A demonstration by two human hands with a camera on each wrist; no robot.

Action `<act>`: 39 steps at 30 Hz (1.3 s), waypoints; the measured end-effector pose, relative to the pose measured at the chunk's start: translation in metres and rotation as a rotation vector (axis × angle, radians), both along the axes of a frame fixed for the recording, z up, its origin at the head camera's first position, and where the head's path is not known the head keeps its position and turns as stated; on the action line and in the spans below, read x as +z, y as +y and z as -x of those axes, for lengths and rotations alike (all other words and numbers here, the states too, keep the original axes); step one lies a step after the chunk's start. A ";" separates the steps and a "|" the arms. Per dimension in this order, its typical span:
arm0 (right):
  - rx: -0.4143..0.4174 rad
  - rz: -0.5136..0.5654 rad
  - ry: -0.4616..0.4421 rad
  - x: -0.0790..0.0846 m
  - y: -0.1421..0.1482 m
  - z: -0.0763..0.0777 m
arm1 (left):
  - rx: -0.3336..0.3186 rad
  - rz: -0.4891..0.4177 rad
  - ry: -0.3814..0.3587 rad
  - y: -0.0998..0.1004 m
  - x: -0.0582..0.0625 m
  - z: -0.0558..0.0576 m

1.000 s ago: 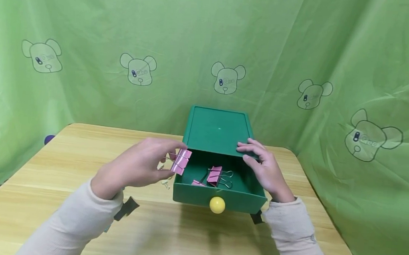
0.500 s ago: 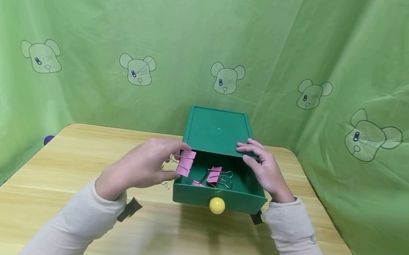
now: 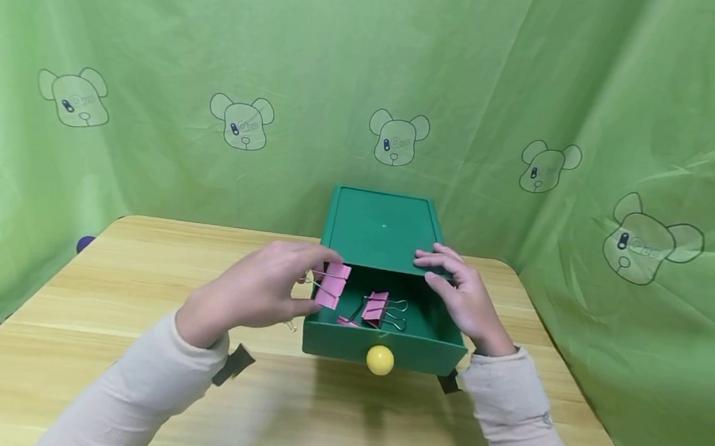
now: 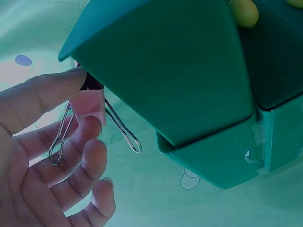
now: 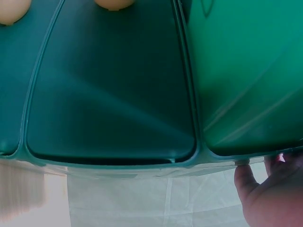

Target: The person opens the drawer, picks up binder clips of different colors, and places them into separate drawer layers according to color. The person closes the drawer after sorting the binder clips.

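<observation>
A pink binder clip [image 3: 332, 287] with silver wire handles is pinched between the thumb and fingers of my left hand [image 3: 254, 286]. It overlaps the left edge of the pulled-out green drawer [image 3: 335, 342]. The left wrist view shows the clip [image 4: 90, 101] close beside the drawer's wall, handles spread apart. Inside the drawer lies another pink binder clip [image 3: 375, 310], and a partly hidden pink piece [image 3: 347, 321] sits behind the front panel. My right hand [image 3: 467, 302] rests on the green cabinet's top [image 3: 382, 228] at its front right corner, fingers loosely extended.
A yellow knob [image 3: 379, 360] sticks out from the drawer front. Lower closed drawers [image 5: 109, 94] show in the right wrist view. A small pale object [image 3: 290, 325] lies on the wooden table [image 3: 106, 287] behind my left hand. Green curtains [image 3: 320, 52] surround the table.
My left hand has moved slightly right with the binder clip, from the drawer's left edge to over its inside. My right hand and the drawer stay put.
</observation>
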State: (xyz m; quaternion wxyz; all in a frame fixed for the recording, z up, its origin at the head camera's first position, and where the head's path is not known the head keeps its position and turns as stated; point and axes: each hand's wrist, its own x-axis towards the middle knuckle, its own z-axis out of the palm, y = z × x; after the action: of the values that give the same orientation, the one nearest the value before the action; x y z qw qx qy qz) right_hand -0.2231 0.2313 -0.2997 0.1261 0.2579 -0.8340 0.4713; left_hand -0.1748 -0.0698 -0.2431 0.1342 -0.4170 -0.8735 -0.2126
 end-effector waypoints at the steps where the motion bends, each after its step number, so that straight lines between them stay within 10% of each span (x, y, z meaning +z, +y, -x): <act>1: 0.000 0.000 0.002 0.000 0.000 0.000 | -0.002 0.002 0.001 0.000 0.000 0.000; 39: 0.014 0.018 0.028 -0.002 0.001 0.002 | 0.005 0.072 -0.041 0.023 0.002 0.006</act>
State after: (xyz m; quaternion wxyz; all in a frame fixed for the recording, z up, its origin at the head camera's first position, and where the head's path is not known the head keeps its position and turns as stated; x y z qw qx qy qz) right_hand -0.2252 0.2319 -0.3016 0.1367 0.2690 -0.8262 0.4758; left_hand -0.1809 -0.0463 -0.2415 0.1018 -0.4148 -0.8842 -0.1893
